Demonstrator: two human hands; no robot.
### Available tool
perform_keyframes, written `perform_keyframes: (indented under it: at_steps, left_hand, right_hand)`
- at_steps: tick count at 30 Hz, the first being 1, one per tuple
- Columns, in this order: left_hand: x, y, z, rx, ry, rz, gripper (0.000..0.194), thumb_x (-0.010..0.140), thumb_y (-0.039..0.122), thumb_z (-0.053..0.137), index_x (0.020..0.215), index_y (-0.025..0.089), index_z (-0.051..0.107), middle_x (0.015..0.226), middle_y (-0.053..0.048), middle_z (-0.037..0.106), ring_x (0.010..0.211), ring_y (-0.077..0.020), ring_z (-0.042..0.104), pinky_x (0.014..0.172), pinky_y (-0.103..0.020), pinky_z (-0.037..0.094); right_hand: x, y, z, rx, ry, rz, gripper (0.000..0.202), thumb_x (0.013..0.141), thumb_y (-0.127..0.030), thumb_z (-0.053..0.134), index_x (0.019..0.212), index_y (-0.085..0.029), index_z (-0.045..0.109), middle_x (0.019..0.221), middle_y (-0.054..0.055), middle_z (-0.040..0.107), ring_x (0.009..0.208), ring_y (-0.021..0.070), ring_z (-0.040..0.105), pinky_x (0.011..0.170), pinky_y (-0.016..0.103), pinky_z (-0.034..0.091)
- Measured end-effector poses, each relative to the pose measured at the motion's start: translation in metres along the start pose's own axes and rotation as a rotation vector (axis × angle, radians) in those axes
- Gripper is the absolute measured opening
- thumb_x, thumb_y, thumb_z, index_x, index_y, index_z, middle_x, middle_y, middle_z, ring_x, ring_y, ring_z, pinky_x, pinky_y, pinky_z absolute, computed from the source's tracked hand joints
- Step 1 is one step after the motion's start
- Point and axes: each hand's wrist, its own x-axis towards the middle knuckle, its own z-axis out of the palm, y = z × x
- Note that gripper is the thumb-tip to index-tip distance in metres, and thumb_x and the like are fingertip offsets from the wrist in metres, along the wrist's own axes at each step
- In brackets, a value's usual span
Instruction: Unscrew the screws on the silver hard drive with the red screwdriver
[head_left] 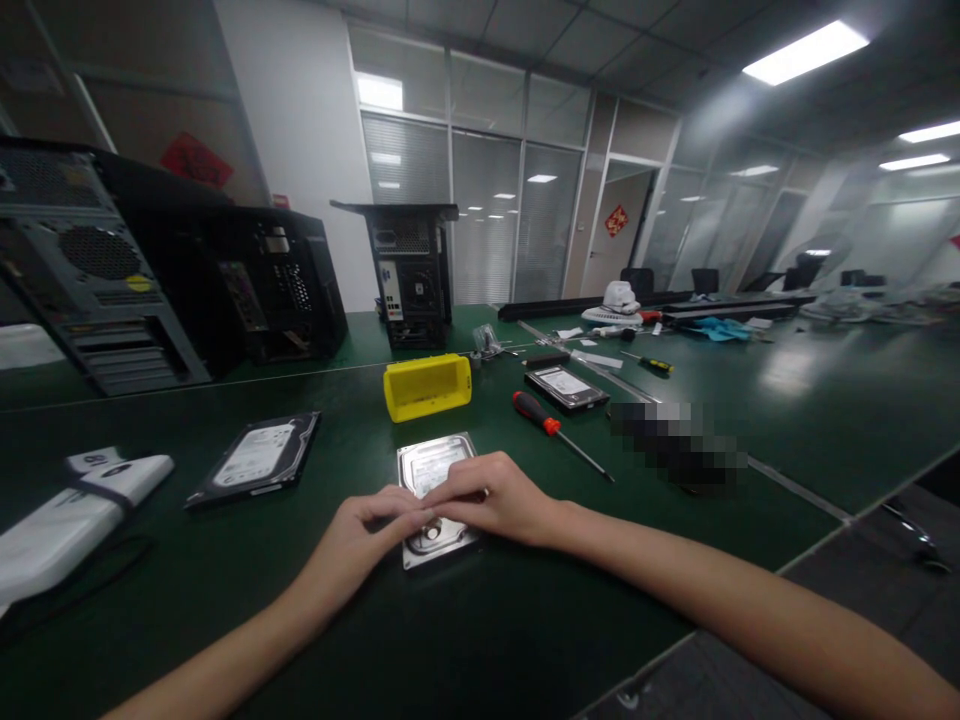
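A silver hard drive (439, 460) lies flat on the green table in front of me, with a round part near its lower edge. Above the drive, my left hand (375, 525) has its thumb and fingers pressed together. My right hand (499, 500) meets it from the right, its thumb and index finger pinched at the left fingertips. Whatever sits between the fingertips is too small to make out. Just behind the drive stands a yellow open box (427, 388). A red and black screwdriver (555, 427) lies to the right.
To the left are another hard drive (259, 455) and a white device with a strap (82, 515). A third drive (566, 387) lies right of the yellow box. Computer cases (416, 275) stand at the back. A small screwdriver (652, 364) lies farther right.
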Motion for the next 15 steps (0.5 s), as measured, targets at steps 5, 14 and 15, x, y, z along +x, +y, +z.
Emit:
perform_keyframes:
  at_steps: [5,14,15]
  left_hand:
    - [-0.001,0.002,-0.001,-0.072,0.011,-0.072,0.027,0.080,0.044,0.064,0.079,0.020,0.077,0.086,-0.004,0.070,0.088,-0.0228,0.061,0.081,-0.032,0.047]
    - [-0.001,0.001,-0.002,-0.091,0.112,-0.128,0.029,0.078,0.046,0.066,0.089,0.022,0.077,0.102,-0.005,0.071,0.101,-0.0257,0.061,0.089,-0.034,0.046]
    - [-0.001,0.000,-0.002,-0.066,0.118,-0.120,0.029,0.077,0.046,0.067,0.090,0.022,0.077,0.102,-0.005,0.072,0.102,-0.0259,0.061,0.091,-0.035,0.046]
  right_hand:
    - [-0.003,-0.002,-0.003,-0.005,-0.087,0.026,0.029,0.092,-0.028,0.051,0.107,-0.013,0.071,0.091,0.008,0.072,0.078,0.0137,0.065,0.072,0.023,0.046]
    - [-0.003,-0.021,-0.033,-0.073,-0.123,0.259,0.055,0.090,-0.045,0.051,0.139,-0.021,0.047,0.077,0.001,0.063,0.064,0.0117,0.053,0.062,0.023,0.039]
    - [-0.008,-0.020,-0.054,-0.060,-0.066,0.357,0.055,0.089,-0.047,0.051,0.137,-0.020,0.047,0.077,0.001,0.061,0.064,0.0117,0.051,0.061,0.023,0.040]
